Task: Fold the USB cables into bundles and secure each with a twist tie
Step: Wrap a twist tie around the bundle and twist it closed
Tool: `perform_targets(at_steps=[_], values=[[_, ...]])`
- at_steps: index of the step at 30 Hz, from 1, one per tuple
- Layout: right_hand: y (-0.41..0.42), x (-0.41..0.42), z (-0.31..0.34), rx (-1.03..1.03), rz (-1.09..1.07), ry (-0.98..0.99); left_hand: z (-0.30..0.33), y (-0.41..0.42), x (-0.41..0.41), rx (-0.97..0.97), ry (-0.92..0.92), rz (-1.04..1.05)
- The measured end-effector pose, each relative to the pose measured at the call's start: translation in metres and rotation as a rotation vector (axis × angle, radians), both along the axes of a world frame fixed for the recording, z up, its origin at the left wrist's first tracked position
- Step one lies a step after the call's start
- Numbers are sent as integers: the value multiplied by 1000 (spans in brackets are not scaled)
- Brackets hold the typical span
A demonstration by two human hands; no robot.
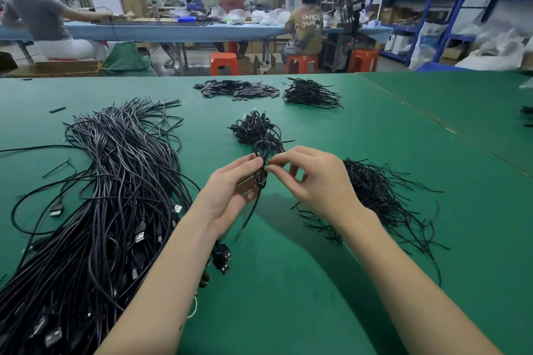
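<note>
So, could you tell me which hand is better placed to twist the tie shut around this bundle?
The right hand, probably: its fingertips pinch at the middle of the folded cable bundle, where the tie seems to sit, while the left hand grips the bundle and steadies it.

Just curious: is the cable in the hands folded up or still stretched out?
Folded. The cable is doubled into a short looped bundle gripped by the left hand, one tail dangling below.
</note>
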State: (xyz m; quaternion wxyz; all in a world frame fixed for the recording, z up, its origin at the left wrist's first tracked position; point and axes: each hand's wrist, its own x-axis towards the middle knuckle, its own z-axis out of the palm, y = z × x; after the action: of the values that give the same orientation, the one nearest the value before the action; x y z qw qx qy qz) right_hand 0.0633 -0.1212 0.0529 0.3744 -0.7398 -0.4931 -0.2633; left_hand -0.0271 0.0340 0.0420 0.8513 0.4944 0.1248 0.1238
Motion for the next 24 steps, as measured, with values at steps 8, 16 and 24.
perform_targets(at_steps=[8,16,24], values=[[14,-8,6,380,389,2052,-3,-1,3,75,-23,56],[5,-3,-3,-16,77,296,-1,4,0,-28,22,-9],[5,-4,-8,104,40,154,-3,3,1,-74,-7,0]])
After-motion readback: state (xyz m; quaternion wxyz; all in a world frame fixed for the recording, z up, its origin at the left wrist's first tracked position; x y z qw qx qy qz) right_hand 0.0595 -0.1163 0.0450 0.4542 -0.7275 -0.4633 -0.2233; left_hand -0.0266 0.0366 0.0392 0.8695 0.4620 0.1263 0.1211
